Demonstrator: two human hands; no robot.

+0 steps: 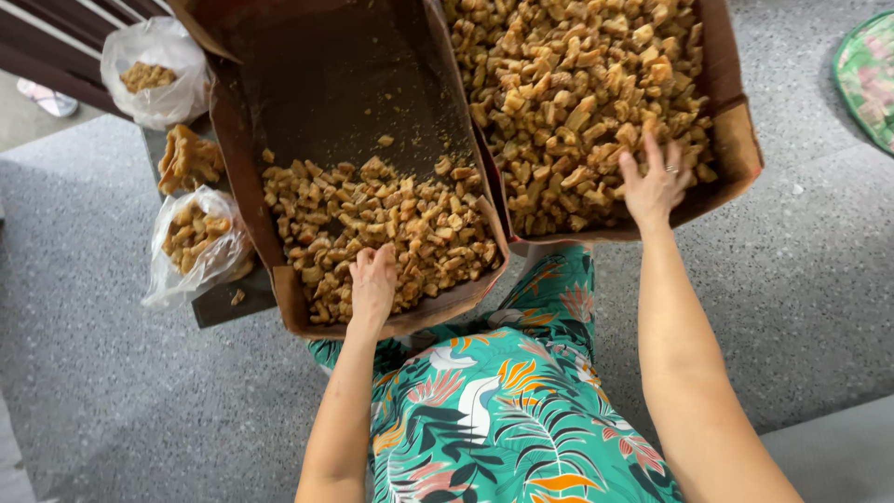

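Two brown cardboard boxes stand in front of me. The left box point(244, 168) is part full of small golden-brown fried snack pieces point(410, 219) heaped at its near end. The right box point(736, 130) is heaped full of the same pieces point(568, 84). My left hand point(372, 284) rests on the pieces in the left box, fingers curled down into them. My right hand point(655, 182), with a ring on one finger, lies spread on the pieces at the near edge of the right box. Whether either hand holds pieces is hidden.
Two clear plastic bags point(196, 242) point(154, 70) with snack pieces lie on a dark low stand at the left, and a loose clump point(186, 160) sits between them. Grey speckled floor lies all around. A green patterned cloth point(866, 70) shows at the upper right.
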